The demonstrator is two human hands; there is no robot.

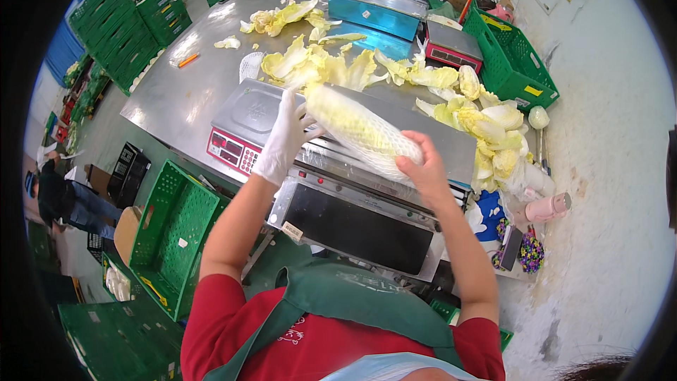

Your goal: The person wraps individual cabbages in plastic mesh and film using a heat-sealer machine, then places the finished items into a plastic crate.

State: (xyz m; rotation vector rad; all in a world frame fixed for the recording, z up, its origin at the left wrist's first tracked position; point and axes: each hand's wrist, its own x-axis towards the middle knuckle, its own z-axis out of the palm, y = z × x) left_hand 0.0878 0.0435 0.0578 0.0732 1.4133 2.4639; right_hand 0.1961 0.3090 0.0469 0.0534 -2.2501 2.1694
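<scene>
A long, pale yellow napa cabbage (356, 123) in a white foam net sleeve is held at a slant above the steel worktop. My right hand (423, 164), bare, grips its lower right end, with the thumb on the near side. At the cabbage's upper left end is my left hand (283, 134), in a white glove, its fingers spread and some reaching to the netting. Under the left hand stands a scale (247, 116) with a grey plate and a red panel. A wrapping machine with a dark plate (352, 227) lies below the cabbage.
Loose cabbage leaves (314, 63) are strewn over the worktop (166, 99), with more heaped at right. Beyond them are another scale (453, 46) and a green crate (518, 63). A green crate (176, 233) stands at my left. A pink bottle (549, 207) lies at right. A person (67, 197) is far left.
</scene>
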